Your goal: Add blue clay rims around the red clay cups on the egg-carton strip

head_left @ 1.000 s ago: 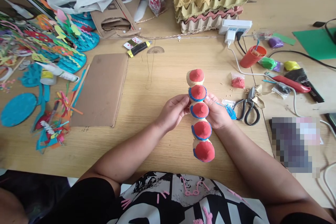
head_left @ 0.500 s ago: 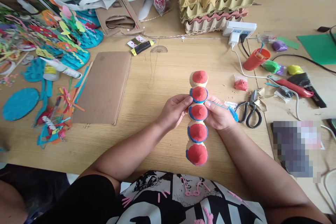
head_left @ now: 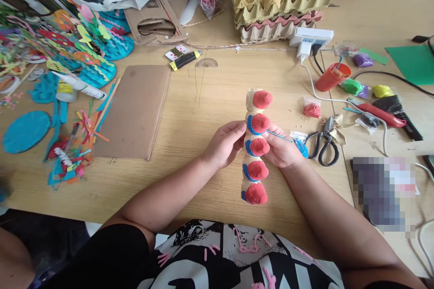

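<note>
A strip cut from an egg carton [head_left: 250, 159] is held up over the table in front of me. Red clay covers the tips of its several bumps, and blue clay [head_left: 252, 127] lines parts of their rims. At the strip's left edge, by the second bump, my left hand [head_left: 226, 143] pinches it. My right hand [head_left: 281, 149] is closed at the opposite edge, with a thin blue stick [head_left: 278, 135] between thumb and fingers, its tip against the second bump. Beside that hand lies a packet of blue clay [head_left: 300, 147].
Black-handled scissors [head_left: 326, 142], a bag of red clay [head_left: 311, 107] and a red cup [head_left: 332, 76] sit to the right. A cardboard sheet [head_left: 134, 110] and colourful crafts [head_left: 91, 49] lie left. Egg trays [head_left: 278, 16] and a power strip [head_left: 311, 37] stand behind.
The strip has turned about its length, so the red tips now point more to the right and more of its left side shows. Both hands have stayed nearly in place.
</note>
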A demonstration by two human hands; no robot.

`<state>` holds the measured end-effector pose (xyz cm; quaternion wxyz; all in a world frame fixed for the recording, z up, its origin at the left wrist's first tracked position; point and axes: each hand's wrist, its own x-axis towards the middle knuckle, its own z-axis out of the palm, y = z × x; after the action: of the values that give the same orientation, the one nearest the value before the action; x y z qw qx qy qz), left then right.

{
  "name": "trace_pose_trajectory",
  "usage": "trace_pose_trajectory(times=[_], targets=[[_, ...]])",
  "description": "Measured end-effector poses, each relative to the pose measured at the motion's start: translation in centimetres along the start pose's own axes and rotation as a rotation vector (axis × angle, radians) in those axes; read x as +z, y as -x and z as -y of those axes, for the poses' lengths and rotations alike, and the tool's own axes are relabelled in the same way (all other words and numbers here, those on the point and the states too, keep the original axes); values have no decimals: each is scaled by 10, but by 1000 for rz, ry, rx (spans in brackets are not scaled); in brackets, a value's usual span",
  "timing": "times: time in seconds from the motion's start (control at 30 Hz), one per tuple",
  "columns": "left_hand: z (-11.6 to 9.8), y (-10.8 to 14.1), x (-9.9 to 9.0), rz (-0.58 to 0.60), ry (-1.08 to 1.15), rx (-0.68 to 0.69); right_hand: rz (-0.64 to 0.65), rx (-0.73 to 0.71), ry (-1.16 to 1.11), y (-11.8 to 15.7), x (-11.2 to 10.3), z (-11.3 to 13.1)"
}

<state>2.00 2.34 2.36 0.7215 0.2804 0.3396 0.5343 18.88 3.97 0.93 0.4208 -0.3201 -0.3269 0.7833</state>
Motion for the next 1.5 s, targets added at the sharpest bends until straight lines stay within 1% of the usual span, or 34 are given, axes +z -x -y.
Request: trace_pose_trajectory(times=[0.1,0.17,0.23,0.3,0.33,0.37,0.43,0.47,0.57,0.63,0.7,0.87,0.97,1.13,1.23,1.3,1.37,1.43,1.5], targets=[[-3,0,2,-29,19,-11,-27,-26,9,-3,-1,-2],[-6,0,4,-40,17,-9,-91,-105,8,-7,0,-2],[-9,1,6,-46,13,2,-236,-246,17,-9,2,1],[-10,2,7,-52,14,15,-436,-407,70,-9,7,8],[-9,2,6,-56,13,19,-501,-464,103,-6,10,12],[-8,2,6,-64,8,22,-520,-497,121,-3,14,18],[-3,2,4,-93,-20,31,-469,-545,169,6,23,28],[0,1,3,-107,-46,39,-406,-537,223,11,26,33],[6,1,0,-86,-119,75,-164,-481,432,25,32,42],[8,1,-1,-55,-170,112,-51,-419,543,30,32,45],[7,2,-1,-50,-225,153,0,-404,595,31,30,47],[5,3,-1,-81,-309,209,-16,-359,649,28,27,55],[6,2,-2,-76,-284,178,-16,-325,621,28,26,61],[7,1,-3,-100,-235,144,9,-376,493,27,22,62],[8,1,-3,-115,-230,132,-13,-378,482,27,21,61],[8,1,-3,-116,-222,124,-66,-417,581,28,23,63],[8,1,-3,-104,-220,125,-129,-494,771,30,27,66],[8,2,-3,-87,-228,133,-133,-564,933,31,31,69],[8,2,-3,-76,-239,140,-112,-581,974,31,34,70]])
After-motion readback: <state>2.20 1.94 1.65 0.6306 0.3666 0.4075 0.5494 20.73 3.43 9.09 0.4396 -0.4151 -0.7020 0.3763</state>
